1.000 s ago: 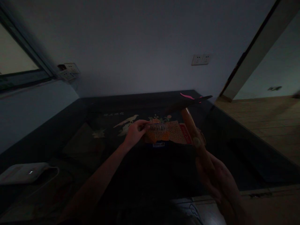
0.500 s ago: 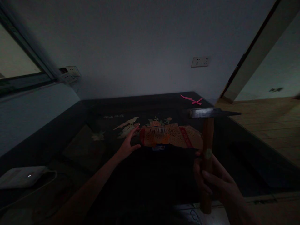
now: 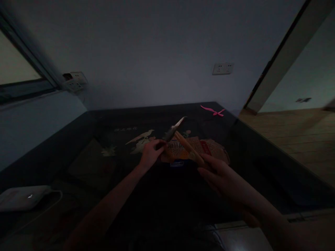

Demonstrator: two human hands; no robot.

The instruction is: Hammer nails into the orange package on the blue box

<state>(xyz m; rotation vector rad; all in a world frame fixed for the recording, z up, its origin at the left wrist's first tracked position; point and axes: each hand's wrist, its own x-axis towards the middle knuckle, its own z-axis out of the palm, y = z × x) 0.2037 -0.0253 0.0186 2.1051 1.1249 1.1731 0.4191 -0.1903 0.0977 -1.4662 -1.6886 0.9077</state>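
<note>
My right hand (image 3: 218, 174) is wrapped round the wooden handle of a hammer (image 3: 188, 146), which slants up and left. The dark metal head, with one tapered end pointing up and right, is over a patterned package (image 3: 214, 148) with brown, red and orange printing. My left hand (image 3: 151, 152) has its fingers curled closed at the blunt end of the head, apparently gripping it. The exact contact is dark and partly hidden. Part of the package is covered by the hammer and my hands.
A dark tabletop (image 3: 125, 116) with a printed bird and flowers holds everything. A pink ribbon-like strip (image 3: 215, 112) lies at the back right. A white device (image 3: 24, 198) with a cable is at the left. Wall sockets (image 3: 223, 68) are behind.
The hammer has swung from upright at the right to over the package, tilting left with my right hand. My left hand went from open beside the package to closed at the hammer head.
</note>
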